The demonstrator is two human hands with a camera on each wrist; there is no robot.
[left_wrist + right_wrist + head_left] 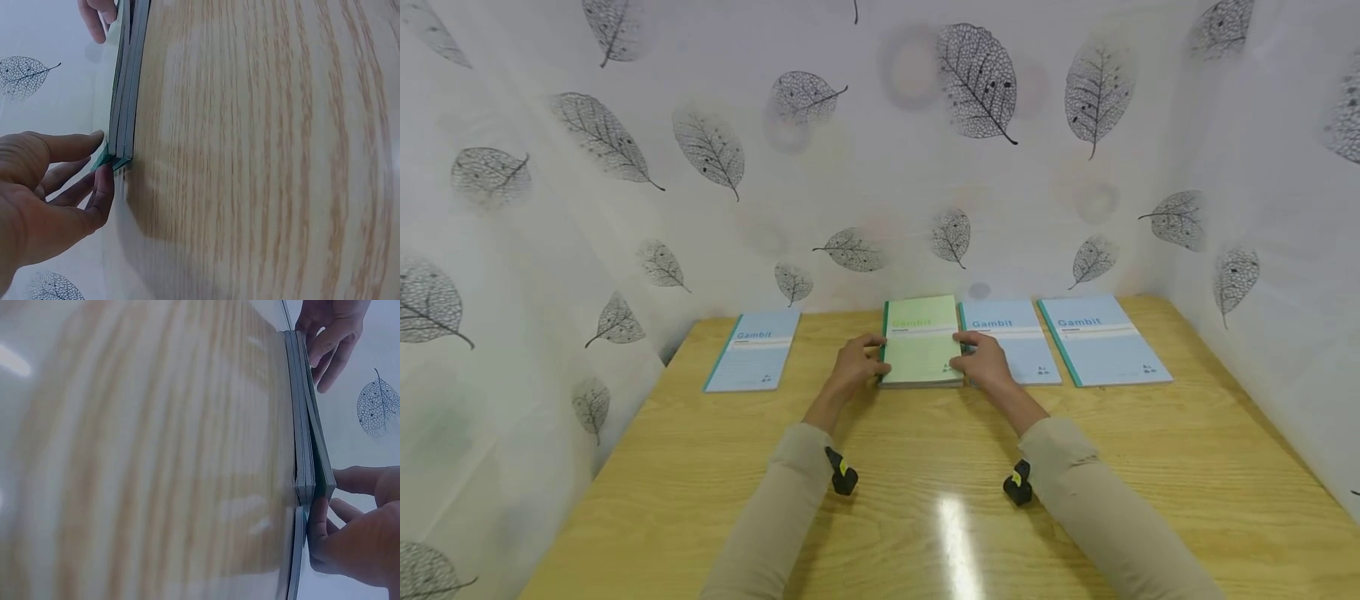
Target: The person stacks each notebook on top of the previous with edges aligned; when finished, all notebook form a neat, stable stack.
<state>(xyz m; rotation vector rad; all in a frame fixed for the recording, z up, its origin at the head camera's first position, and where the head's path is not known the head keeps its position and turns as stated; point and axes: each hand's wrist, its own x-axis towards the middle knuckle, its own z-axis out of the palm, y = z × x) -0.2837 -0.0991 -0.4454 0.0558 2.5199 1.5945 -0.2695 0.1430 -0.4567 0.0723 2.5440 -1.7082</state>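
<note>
Right hand (988, 362) pinches the green "Gambit" notebook (921, 343).

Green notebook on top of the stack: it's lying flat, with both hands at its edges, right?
Not flat: the right wrist view shows the green notebook tilted, raised off the stack at the right hand. The rest is right.

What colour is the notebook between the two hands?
The notebook is pale green, with a darker green spine; the head view shows it best.
</note>
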